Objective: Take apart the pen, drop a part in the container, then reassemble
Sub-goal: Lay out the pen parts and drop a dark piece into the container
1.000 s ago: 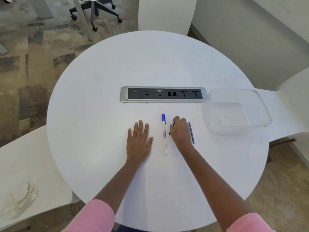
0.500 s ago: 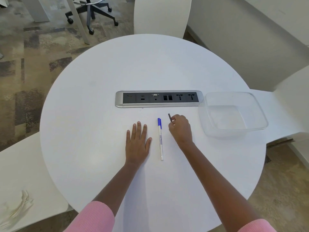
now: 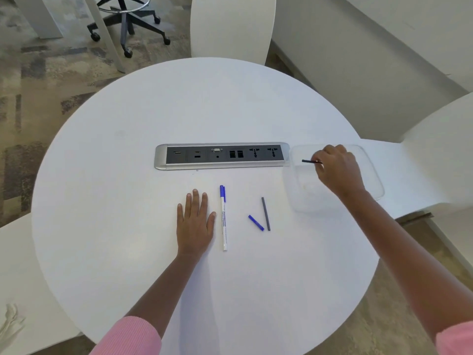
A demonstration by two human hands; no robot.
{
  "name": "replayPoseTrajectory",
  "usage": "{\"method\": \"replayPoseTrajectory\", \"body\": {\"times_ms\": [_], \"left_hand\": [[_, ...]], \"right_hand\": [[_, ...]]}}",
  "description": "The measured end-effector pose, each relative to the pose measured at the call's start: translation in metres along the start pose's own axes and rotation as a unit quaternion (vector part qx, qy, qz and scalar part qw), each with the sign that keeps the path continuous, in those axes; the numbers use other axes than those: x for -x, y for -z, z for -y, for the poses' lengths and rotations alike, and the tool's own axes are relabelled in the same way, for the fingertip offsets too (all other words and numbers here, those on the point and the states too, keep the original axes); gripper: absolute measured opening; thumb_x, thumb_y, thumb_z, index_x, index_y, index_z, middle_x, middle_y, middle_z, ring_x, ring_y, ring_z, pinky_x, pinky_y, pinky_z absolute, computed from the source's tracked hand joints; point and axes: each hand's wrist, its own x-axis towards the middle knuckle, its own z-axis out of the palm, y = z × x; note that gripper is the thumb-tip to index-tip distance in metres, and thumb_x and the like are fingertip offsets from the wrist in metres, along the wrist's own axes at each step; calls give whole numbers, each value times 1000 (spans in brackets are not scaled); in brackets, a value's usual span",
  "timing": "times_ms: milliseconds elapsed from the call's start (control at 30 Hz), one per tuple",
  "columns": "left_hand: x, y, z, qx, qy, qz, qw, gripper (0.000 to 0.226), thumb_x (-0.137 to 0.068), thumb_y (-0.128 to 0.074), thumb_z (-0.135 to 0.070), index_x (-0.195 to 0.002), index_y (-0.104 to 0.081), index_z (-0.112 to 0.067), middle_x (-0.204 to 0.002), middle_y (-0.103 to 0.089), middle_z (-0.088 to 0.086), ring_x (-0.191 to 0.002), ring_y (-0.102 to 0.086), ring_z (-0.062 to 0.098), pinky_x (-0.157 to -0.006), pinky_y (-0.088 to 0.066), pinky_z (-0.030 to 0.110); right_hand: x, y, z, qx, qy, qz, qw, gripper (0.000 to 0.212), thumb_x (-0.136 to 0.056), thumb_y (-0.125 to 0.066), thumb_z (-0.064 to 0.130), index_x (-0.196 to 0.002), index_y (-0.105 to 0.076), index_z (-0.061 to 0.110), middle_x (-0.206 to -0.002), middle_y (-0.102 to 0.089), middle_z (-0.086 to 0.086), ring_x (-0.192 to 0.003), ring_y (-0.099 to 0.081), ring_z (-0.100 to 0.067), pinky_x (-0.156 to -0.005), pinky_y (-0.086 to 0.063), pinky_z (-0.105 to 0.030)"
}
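The white pen barrel with its blue cap (image 3: 223, 217) lies lengthwise on the round white table (image 3: 128, 201). My left hand (image 3: 195, 222) rests flat just left of it, fingers apart. A small blue pen piece (image 3: 256, 222) and a thin dark grey tube (image 3: 266, 213) lie to the right of the barrel. My right hand (image 3: 337, 170) hovers over the clear plastic container (image 3: 373, 172) at the table's right edge, pinching a thin dark pen part (image 3: 308, 161) that points left.
A silver power and socket strip (image 3: 222, 156) is set into the table behind the pen parts. White chairs (image 3: 231, 26) surround the table. An office chair base (image 3: 126, 24) stands on the carpet at the far left.
My right hand has picked up the thin dark part beside the pen and carried it right and away, over the container. The blue piece and grey tube now lie uncovered. The left hand stayed flat.
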Motion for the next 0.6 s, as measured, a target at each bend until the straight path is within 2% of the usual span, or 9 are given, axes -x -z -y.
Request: {"method": "replayPoseTrajectory", "body": {"times_ms": [100, 167, 333, 600], "left_hand": [[1, 2, -3, -15, 11, 12, 1000, 59, -92, -23, -35, -137, -42, -1, -144, -37, 22, -132, -37, 39, -107, -27, 53], [2, 3, -4, -21, 10, 15, 1000, 66, -88, -14, -38, -138, -41, -2, -146, -36, 22, -133, -36, 38, -108, -26, 52], [2, 5, -7, -25, 14, 14, 1000, 63, -88, -19, -35, -133, -47, 1, -141, -42, 24, -127, -43, 41, -103, -33, 55], [2, 7, -10, -28, 18, 18, 999, 61, -88, -23, -33, -130, -50, 2, -138, -45, 26, -124, -46, 42, -100, -36, 57]], "right_hand": [[-2, -18, -24, 43, 14, 51, 998, 19, -84, -48, 1, -93, -65, 1, -92, -65, -21, -91, -52, -39, -70, -41, -44], [-3, -30, -34, 71, 24, 88, 993, 20, -85, -48, 3, -95, -65, 4, -96, -65, -16, -94, -52, -37, -72, -40, -41], [-5, -49, -43, 117, 32, 166, 979, 26, -84, -45, 3, -96, -65, 13, -101, -65, -8, -99, -53, -30, -76, -41, -37], [-8, -58, -44, 101, 21, 199, 975, 27, -80, -46, 0, -94, -65, 14, -102, -66, -8, -100, -55, -28, -81, -40, -36]]}}
